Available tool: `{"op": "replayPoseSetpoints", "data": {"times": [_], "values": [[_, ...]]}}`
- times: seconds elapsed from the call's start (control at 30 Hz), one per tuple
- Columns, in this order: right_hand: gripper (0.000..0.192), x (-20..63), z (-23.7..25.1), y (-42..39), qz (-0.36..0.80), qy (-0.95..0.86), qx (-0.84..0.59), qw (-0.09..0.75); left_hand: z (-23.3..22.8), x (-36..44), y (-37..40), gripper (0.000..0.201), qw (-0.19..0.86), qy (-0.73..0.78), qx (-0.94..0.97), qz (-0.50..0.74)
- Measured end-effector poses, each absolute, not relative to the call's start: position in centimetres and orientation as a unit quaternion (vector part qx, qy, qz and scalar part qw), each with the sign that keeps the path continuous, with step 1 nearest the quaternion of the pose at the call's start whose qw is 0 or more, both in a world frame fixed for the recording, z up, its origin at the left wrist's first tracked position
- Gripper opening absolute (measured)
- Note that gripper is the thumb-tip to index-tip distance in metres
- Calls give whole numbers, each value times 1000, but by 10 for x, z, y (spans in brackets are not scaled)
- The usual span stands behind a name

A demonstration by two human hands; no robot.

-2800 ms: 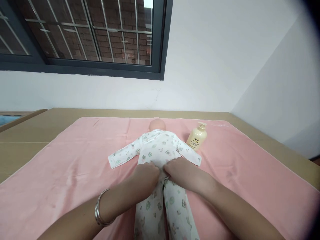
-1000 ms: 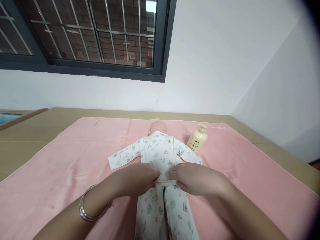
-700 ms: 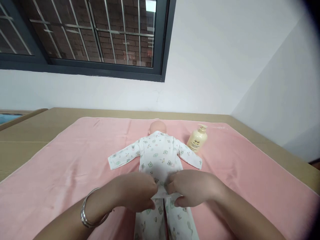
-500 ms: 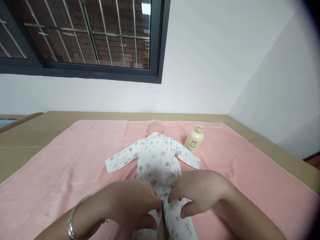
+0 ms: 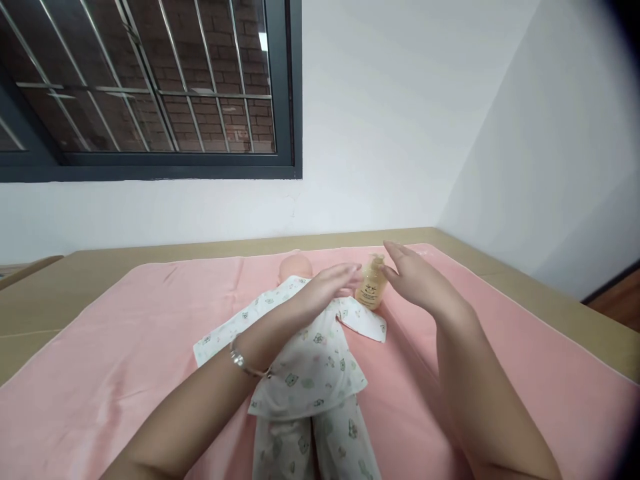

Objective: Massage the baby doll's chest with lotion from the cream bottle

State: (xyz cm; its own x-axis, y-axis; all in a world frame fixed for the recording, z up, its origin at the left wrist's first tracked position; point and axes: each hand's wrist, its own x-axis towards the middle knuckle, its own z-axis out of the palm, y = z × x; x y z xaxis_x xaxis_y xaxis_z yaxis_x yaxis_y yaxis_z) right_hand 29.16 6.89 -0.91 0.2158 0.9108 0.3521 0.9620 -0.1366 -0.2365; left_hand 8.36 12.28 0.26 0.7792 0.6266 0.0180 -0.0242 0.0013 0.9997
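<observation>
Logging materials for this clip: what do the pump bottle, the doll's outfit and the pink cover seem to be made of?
Pump bottle: seemingly plastic, cream, smooth with a slight sheen. Doll's outfit: soft printed fabric, matte, creasing at the hem. Pink cover: apparently plush cloth like a towel, matte, with a stitched edge.

The doll lies on the towel (head toward the wall); the bottle stands right of its head, between both hands.

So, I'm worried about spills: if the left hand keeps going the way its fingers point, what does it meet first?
Most likely the pump bottle: the left hand points right at it, fingertips just short, though depth is unclear.
</observation>
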Motion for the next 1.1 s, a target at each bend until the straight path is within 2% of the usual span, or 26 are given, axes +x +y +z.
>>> {"op": "replayPoseSetpoints", "data": {"times": [0.1, 0.27, 0.5, 0.7, 0.8, 0.97, 1.03, 1.1], "values": [[49, 289, -17, 84, -58, -649, -741, 160, -11, 135, 142, 54, 773, 249, 513, 279], [52, 274, -31, 101, -92, -638, -747, 162, -34, 189, 171, 64, 811, 249, 373, 375], [55, 270, -53, 118, -191, -608, -761, 117, -46, 192, 180, 63, 837, 239, 335, 359], [37, 266, -53, 120, -240, -599, -759, 91, -55, 161, 173, 67, 881, 220, 308, 285], [31, 267, -51, 121, -225, -597, -763, 109, -55, 126, 161, 68, 905, 186, 284, 257], [37, 260, -45, 116, -181, -559, -793, 161, -44, 64, 147, 61, 910, 168, 241, 293], [41, 246, -44, 109, -168, -559, -786, 206, -40, 46, 144, 58, 901, 181, 226, 323], [46, 219, -46, 97, -163, -579, -746, 286, -38, 34, 139, 55, 892, 190, 216, 348]]}}
